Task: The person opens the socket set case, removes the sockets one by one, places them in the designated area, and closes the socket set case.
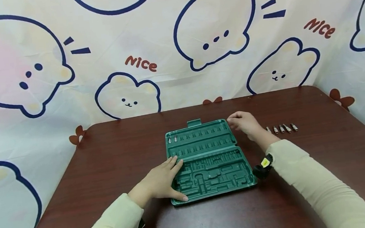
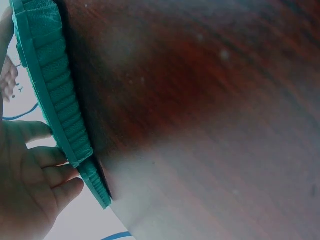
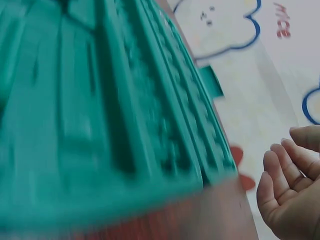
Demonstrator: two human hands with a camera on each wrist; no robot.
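A green plastic tool case (image 1: 205, 150) lies unfolded on the table, its two halves full of moulded slots. Two small metal sockets (image 1: 172, 139) sit in the upper left slots. My left hand (image 1: 160, 178) rests on the case's left edge with fingers spread, the thumb near the lower corner. In the left wrist view its fingers (image 2: 60, 175) lie along the green side wall. By the case's upper right corner is my right hand (image 1: 244, 123), raised, fingers loosely bent; the right wrist view shows nothing in that hand (image 3: 295, 190).
To the right of my right forearm, several small metal sockets (image 1: 284, 128) lie in a row on the dark brown table (image 1: 123, 149). A latch tab (image 1: 194, 122) sticks out from the case's far edge. Behind the table hangs a printed cloth (image 1: 161, 31).
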